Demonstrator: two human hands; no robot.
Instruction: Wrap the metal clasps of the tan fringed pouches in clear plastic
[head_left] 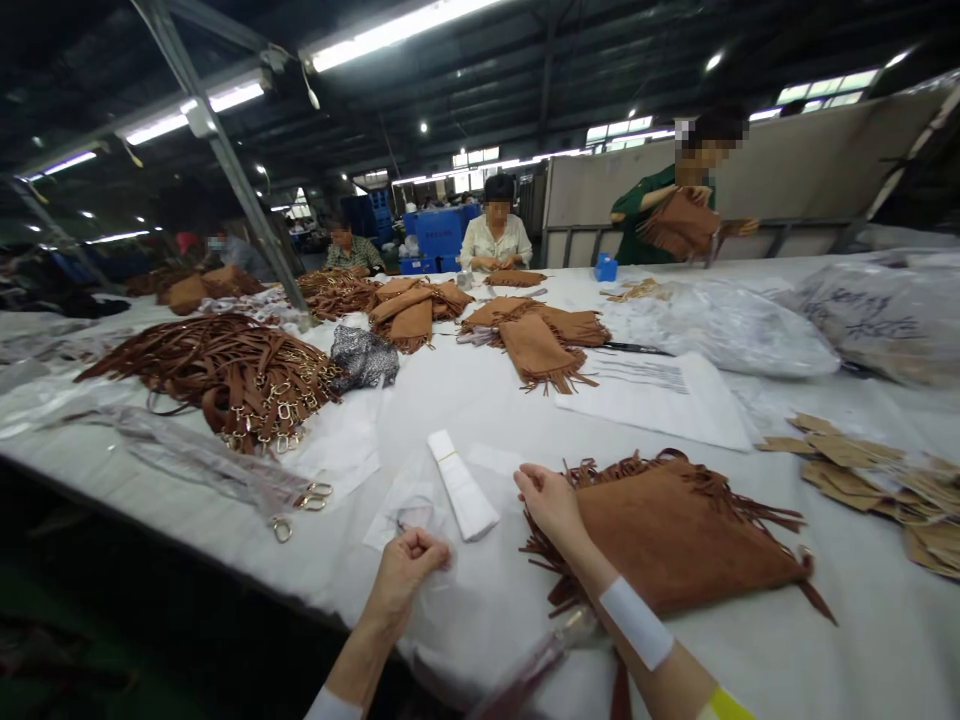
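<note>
My left hand (406,578) is closed, thumb against the fingers, at the edge of thin clear plastic (442,610) lying on the white table. My right hand (553,505) has its fingers pinched together over the left edge of a brown fringed suede bag (675,535); anything between those fingertips is too small to make out. Between the hands, a little farther off, lies a bundle of folded white strips (463,487) with a band around it. Below my right forearm is a plastic-wrapped strap (529,670), partly hidden by the arm.
Brown straps with gold clasps (225,375) are heaped at left, beside wrapped straps (202,460). More fringed bags (536,345) lie farther back. Cardboard tags (862,465) and clear plastic bags (739,320) are at right. Co-workers (496,230) are across the table (315,560).
</note>
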